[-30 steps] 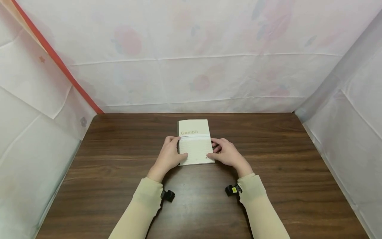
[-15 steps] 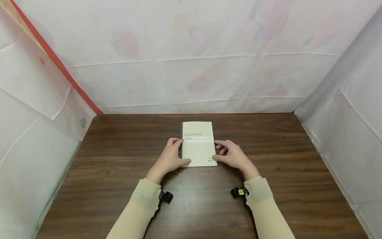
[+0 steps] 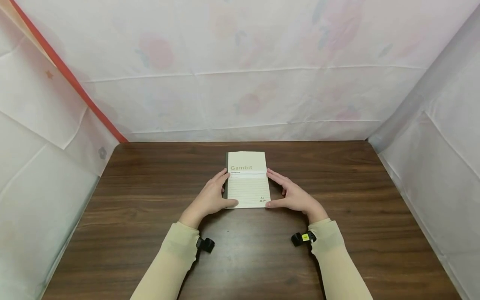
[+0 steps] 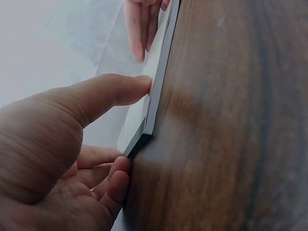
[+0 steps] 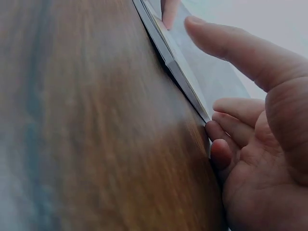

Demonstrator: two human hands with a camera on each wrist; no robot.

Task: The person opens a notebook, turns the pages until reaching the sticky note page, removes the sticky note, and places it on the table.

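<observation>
Notebook (image 3: 246, 183) squared up on table (image 3: 150, 233), flanked by left hand (image 3: 208, 199) and right hand (image 3: 296, 196), fingers straight against edges, nothing grasped; next likely needed a grip.

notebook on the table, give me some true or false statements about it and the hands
1. The notebook lies flat and closed on the wooden table. True.
2. The left hand touches the notebook's left edge. True.
3. The right hand rests far off at the table's right edge. False: it sits against the notebook's right edge.
4. The cover reads "Gambit". True.
5. A pen lies on the cover. False: nothing lies on it.
</observation>
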